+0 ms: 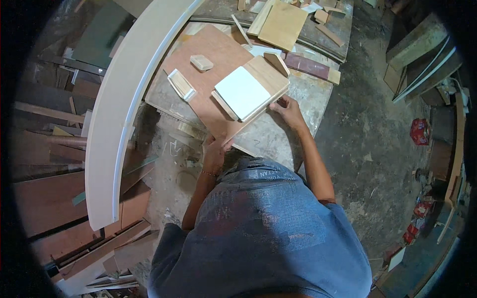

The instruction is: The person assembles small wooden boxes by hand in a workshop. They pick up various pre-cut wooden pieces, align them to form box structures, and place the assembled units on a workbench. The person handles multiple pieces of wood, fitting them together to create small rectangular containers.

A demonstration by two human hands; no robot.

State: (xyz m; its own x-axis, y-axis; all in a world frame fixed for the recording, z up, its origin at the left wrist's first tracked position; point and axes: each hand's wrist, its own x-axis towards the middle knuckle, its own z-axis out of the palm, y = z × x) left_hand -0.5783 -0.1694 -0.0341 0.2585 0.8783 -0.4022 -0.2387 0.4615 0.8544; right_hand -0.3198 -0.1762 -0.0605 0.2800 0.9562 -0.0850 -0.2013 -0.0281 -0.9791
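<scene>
A thin brown plywood sheet [186, 59] lies at a slant over the worktable, small wooden pieces on top of it. My left hand [214, 151] is closed on its near corner, some fingers hidden under the sheet. At its right edge my right hand [289, 113] grips with bent fingers, thumb near the stacked boards. Those boards include a white-faced panel [242, 93] and a bare wood board [271, 74] with an angle-cornered wood piece [277, 64] at the far end. Further left sit a small wooden block [201, 62] and a shallow wooden piece with raised edges [181, 85].
A long pale curved panel [119, 99] stands along the left side. Yellowish boards [283, 25] and offcuts lie at the table's far end, near a dark red strip [308, 67]. Stacked planks [54, 198] fill the left floor; red packages [420, 131] sit at the right.
</scene>
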